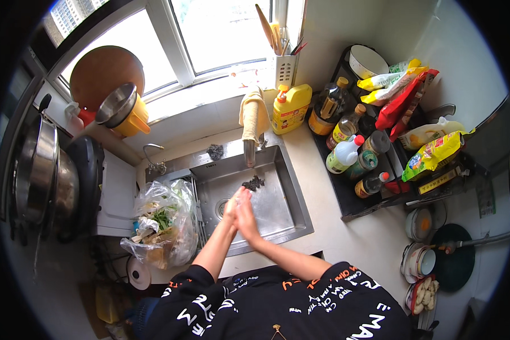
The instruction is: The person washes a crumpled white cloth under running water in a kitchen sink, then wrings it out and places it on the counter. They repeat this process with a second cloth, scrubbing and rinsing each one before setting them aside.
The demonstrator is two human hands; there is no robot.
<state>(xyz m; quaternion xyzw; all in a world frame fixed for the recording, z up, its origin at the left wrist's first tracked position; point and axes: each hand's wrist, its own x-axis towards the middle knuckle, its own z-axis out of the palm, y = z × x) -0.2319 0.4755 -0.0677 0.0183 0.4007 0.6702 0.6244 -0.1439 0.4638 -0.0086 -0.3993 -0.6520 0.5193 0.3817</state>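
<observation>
Over the stainless steel sink (280,212), my left hand (230,209) and my right hand (246,216) are pressed palm to palm, fingers pointing towards the faucet (249,154). Whether anything lies between the palms is hidden. Just past my fingertips, a dark ragged clump (255,183) rests on the sink floor; its material is unclear. Partly covered by my left hand is the drain (221,207). A yellow cloth (255,112) drapes over the faucet. Grey steel wool (215,151) sits on the sink's back rim.
At the sink's left side stands a clear plastic bag (165,221) of vegetable scraps. A yellow detergent jug (292,109) is behind the sink's right corner. Several bottles (344,154) crowd a black rack (344,208) on the right. Bowls (420,260) stand farther right.
</observation>
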